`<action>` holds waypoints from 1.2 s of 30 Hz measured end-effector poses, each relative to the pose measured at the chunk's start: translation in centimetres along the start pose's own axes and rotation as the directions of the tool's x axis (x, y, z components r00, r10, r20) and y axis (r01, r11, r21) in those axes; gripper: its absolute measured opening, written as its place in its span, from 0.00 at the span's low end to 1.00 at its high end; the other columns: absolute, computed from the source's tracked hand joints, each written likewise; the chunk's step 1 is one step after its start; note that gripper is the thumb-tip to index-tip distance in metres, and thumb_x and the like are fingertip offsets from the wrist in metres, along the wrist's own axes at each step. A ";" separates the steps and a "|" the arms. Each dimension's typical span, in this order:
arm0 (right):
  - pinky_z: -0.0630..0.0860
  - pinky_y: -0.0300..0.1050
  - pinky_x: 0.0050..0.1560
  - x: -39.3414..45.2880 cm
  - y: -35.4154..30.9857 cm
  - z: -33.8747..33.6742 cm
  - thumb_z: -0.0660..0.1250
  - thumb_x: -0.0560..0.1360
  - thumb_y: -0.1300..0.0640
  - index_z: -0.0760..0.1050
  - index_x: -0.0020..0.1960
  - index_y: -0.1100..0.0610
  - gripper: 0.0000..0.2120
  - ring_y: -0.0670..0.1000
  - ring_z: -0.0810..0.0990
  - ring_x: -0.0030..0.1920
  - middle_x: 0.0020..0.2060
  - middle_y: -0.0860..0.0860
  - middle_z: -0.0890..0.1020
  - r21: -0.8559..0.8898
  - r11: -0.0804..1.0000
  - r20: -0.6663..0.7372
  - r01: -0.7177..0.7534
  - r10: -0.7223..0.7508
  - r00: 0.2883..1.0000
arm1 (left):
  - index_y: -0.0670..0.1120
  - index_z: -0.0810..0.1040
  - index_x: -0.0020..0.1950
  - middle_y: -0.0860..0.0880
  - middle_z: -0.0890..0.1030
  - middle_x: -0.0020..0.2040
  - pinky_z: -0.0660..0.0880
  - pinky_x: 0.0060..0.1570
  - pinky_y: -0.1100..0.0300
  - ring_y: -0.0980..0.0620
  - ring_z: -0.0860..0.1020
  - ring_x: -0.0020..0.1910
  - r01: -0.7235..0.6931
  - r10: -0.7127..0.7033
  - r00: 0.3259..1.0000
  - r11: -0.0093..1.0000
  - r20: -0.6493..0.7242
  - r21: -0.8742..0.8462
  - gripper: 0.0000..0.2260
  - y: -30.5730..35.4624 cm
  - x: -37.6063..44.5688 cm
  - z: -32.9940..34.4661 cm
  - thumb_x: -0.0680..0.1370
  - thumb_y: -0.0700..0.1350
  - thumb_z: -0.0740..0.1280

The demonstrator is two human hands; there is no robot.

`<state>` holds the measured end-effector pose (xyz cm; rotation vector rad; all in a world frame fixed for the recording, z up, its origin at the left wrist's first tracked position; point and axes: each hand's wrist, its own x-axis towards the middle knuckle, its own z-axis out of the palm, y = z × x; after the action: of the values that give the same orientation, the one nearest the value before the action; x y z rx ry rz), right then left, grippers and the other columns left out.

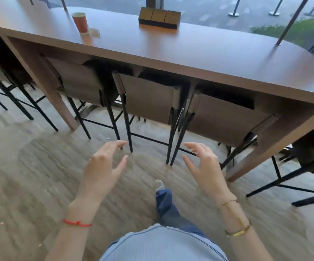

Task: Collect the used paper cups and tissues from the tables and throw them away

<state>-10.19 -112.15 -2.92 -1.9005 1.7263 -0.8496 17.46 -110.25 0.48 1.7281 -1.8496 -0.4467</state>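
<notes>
Both hands hang apart over the floor, holding nothing: the left hand and right hand with fingers loosely spread. The paper cup stands on the table, far ahead of the left hand (something pale and blurred just beside it).

One tall orange-red paper cup stood on the long brown wooden counter table; one small, pale, blurred object, perhaps a crumpled tissue or a lid, lay just beside the cup; one dark-based wooden holder was divided into three tan blocks; three brown high stools with thin black metal legs were tucked under that one table; parts of at least two more stools showed at the left and right edges; two bare hands were raised, one left hand and one right hand; one red string bracelet circled the left wrist; two gold bracelets circled the right.
</notes>
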 end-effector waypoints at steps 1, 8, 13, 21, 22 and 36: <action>0.69 0.36 0.61 1.9 -0.1 0.6 0.69 0.76 0.53 0.74 0.64 0.50 0.17 0.42 0.73 0.59 0.56 0.40 0.76 0.001 1.000 0.013 0.012 -0.012 1.000 | 0.51 0.76 0.64 0.56 0.78 0.58 0.71 0.55 0.64 0.58 0.77 0.57 0.015 -0.015 1.000 1.000 -0.014 0.006 0.16 -0.6 1.4 0.0 0.76 0.46 0.69; 0.71 0.40 0.63 17.6 -2.6 5.1 0.68 0.76 0.54 0.74 0.64 0.51 0.17 0.42 0.73 0.60 0.58 0.42 0.77 0.040 0.986 0.129 0.163 -0.166 0.978 | 0.50 0.76 0.64 0.56 0.79 0.58 0.67 0.55 0.70 0.58 0.77 0.57 0.122 -0.116 0.985 0.992 -0.124 0.041 0.16 -4.8 12.8 -1.2 0.77 0.46 0.69; 0.71 0.37 0.62 29.2 -6.2 8.5 0.68 0.77 0.52 0.74 0.65 0.48 0.17 0.41 0.73 0.60 0.58 0.40 0.76 0.066 0.956 0.176 0.285 -0.292 0.940 | 0.52 0.75 0.65 0.59 0.77 0.59 0.64 0.51 0.77 0.60 0.76 0.58 0.200 -0.186 0.959 0.979 -0.215 0.043 0.16 -8.0 21.1 -3.1 0.77 0.47 0.68; 0.73 0.40 0.59 44.5 -11.7 14.7 0.67 0.77 0.51 0.73 0.64 0.47 0.16 0.43 0.74 0.59 0.57 0.39 0.76 0.114 0.916 0.223 0.383 -0.400 0.889 | 0.53 0.74 0.65 0.59 0.77 0.58 0.69 0.51 0.66 0.58 0.76 0.58 0.300 -0.261 0.903 0.951 -0.342 0.067 0.17 -14.5 31.2 -7.1 0.77 0.48 0.68; 0.73 0.39 0.59 46.1 -12.3 15.7 0.67 0.77 0.51 0.73 0.64 0.47 0.16 0.43 0.74 0.59 0.57 0.39 0.76 0.119 0.914 0.222 0.388 -0.405 0.887 | 0.53 0.74 0.66 0.58 0.77 0.58 0.69 0.52 0.66 0.58 0.76 0.58 0.301 -0.261 0.901 0.951 -0.346 0.068 0.17 -15.6 32.6 -7.5 0.77 0.48 0.68; 0.72 0.43 0.58 65.8 -21.7 28.4 0.69 0.75 0.54 0.76 0.62 0.53 0.15 0.49 0.74 0.59 0.58 0.48 0.78 0.053 0.937 0.030 0.345 -0.347 0.937 | 0.53 0.65 0.73 0.56 0.76 0.61 0.73 0.56 0.62 0.58 0.74 0.59 0.083 -0.060 0.957 0.994 -0.283 0.070 0.26 -30.9 56.7 -15.9 0.77 0.49 0.69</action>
<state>27.45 -176.76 1.34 -2.2100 1.3538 -0.9599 51.23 -167.40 4.49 1.8121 -1.6261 -0.1439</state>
